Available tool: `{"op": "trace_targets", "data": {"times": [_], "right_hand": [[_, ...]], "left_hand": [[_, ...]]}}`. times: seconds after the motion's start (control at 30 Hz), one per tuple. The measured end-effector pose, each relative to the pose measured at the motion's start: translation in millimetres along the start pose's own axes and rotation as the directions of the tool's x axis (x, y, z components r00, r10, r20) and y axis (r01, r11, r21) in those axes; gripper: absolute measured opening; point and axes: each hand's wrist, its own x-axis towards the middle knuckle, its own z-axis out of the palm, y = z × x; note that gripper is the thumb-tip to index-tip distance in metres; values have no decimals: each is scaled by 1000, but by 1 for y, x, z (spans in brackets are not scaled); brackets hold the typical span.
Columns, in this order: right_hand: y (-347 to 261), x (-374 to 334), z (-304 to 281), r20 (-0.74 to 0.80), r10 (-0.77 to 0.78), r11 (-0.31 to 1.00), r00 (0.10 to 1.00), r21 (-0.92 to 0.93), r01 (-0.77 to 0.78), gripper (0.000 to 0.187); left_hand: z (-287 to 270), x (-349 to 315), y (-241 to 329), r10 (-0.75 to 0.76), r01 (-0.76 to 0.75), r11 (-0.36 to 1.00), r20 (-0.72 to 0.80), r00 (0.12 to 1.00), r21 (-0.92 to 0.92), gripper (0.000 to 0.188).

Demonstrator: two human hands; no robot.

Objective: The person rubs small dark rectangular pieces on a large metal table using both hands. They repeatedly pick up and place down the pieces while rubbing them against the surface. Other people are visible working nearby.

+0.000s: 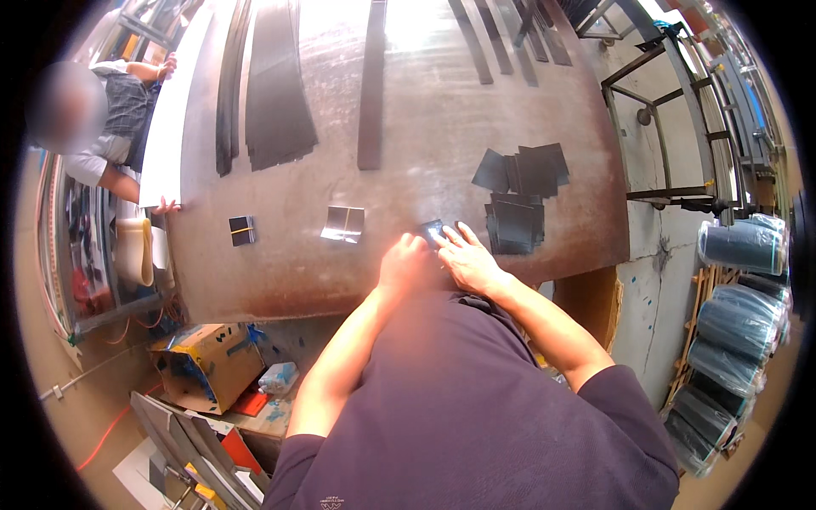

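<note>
A small dark, glossy square sheet (pixel 433 228) lies on the brown table (pixel 408 191) right in front of me. My right hand (pixel 469 262) rests over its right side, fingers stretched out and somewhat apart. My left hand (pixel 403 262) is at its left edge with the fingers curled together; what they hold, if anything, is hidden. Just right of my right hand is a loose pile of dark square sheets (pixel 515 225), with more dark squares (pixel 540 167) fanned out behind it. To the left are a banded stack of small dark pieces (pixel 242 230) and a shiny square stack (pixel 343 223) with a light band across it.
Long dark strips (pixel 371 93) and wider dark sheets (pixel 279 102) lie across the table's far part. At the far left a person (pixel 119 127) holds a long white sheet (pixel 167 136). A metal frame rack (pixel 671 110) and plastic-wrapped rolls (pixel 739 319) stand right; a cardboard box (pixel 223 364) sits lower left.
</note>
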Motion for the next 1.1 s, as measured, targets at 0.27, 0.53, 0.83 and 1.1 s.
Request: {"op": "trace_targets", "data": {"times": [0.27,0.53,0.83,1.1], "right_hand": [[7,-8,13,117,19,999,993,38,-24,23],[10,-19,-16,-51,55,998,997,15,-54,14],[84,-71,-46,49,358,933,932,-53,-355,20],[94,-75,-51,-98,413,909,905,111,-403,5]], "left_hand": [[-19,-32,-57,-460,259,55,206,864,-964,15],[-35,-73,-92,-358,151,-422,317,878,-894,11],[27,-14,-42,-377,291,628,45,925,-722,16],[13,11,-8,-78,74,995,-59,995,-74,27]]}}
